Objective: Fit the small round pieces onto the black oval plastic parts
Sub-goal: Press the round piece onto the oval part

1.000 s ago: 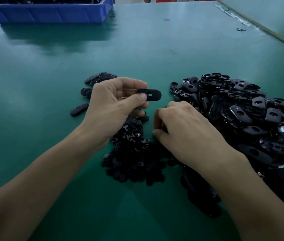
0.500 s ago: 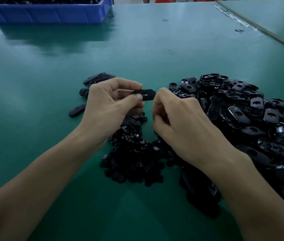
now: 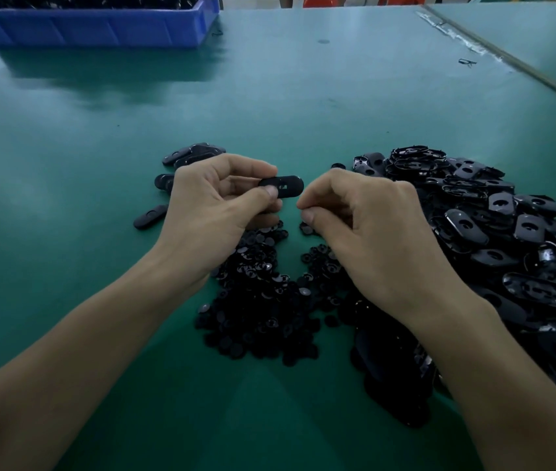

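Note:
My left hand (image 3: 215,212) pinches one black oval part (image 3: 285,186) by its left end, flat side up, above the table. My right hand (image 3: 371,232) hovers just right of it and slightly lower. Its thumb and forefinger are pinched together on a small round piece that barely shows between the tips, a short gap from the oval's right end. Below both hands lies the heap of small round pieces (image 3: 263,300). A big pile of black oval parts (image 3: 507,232) spreads to the right, partly hidden by my right forearm.
Several separate oval parts lie left of my hands, a cluster (image 3: 191,153) and a single one (image 3: 151,216). A blue bin (image 3: 100,25) with dark parts stands at the far left. A table seam (image 3: 507,62) runs along the far right of the green surface.
My right hand has lifted out of the round-piece heap and come up beside the oval with its fingertips pinched. My left hand has kept holding the oval, shifting only slightly.

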### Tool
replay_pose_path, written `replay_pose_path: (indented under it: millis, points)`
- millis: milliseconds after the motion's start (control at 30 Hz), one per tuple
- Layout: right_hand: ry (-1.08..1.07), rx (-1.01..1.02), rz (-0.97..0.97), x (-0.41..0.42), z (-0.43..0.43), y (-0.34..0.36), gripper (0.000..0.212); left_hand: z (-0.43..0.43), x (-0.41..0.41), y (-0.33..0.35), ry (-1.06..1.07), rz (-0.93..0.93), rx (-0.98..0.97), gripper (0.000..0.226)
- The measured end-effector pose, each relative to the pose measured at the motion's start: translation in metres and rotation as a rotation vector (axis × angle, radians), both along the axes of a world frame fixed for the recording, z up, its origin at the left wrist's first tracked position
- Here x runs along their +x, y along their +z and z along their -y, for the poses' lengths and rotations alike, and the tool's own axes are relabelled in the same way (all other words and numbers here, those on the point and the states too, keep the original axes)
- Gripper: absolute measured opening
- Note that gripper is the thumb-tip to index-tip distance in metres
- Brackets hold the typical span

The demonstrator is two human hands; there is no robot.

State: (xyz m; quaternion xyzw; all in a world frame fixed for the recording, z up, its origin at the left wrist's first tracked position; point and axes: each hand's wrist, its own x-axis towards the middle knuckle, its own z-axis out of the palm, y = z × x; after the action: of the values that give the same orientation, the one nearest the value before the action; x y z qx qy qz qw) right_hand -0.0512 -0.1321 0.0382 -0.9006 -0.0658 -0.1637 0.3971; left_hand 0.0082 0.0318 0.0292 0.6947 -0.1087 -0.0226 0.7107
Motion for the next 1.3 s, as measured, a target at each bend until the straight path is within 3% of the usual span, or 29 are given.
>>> replay_pose_path:
  millis: [133, 267, 433, 700, 1300]
  points:
    - [-0.019, 0.132, 0.090, 0.001, 0.001, 0.002, 0.011, 0.000, -0.001, 0.001, -0.011, 0.018, 0.005, 0.017]
    - [-0.023, 0.348, 0.067, 0.005, 0.004, 0.001, 0.015, 0.002, -0.005, 0.004, -0.047, 0.062, 0.008, 0.019]
    - [-0.024, 0.470, 0.033, 0.007, 0.005, 0.000, 0.018, 0.004, -0.009, 0.007, -0.077, 0.112, 0.010, 0.021]
    - [-0.048, 0.415, 0.032, 0.007, 0.004, -0.003, 0.010, 0.004, -0.011, 0.007, -0.108, 0.161, 0.038, 0.023]
    - [-0.013, 0.460, -0.010, 0.007, 0.002, -0.003, 0.018, 0.003, -0.010, 0.005, -0.184, 0.227, 0.122, 0.020]
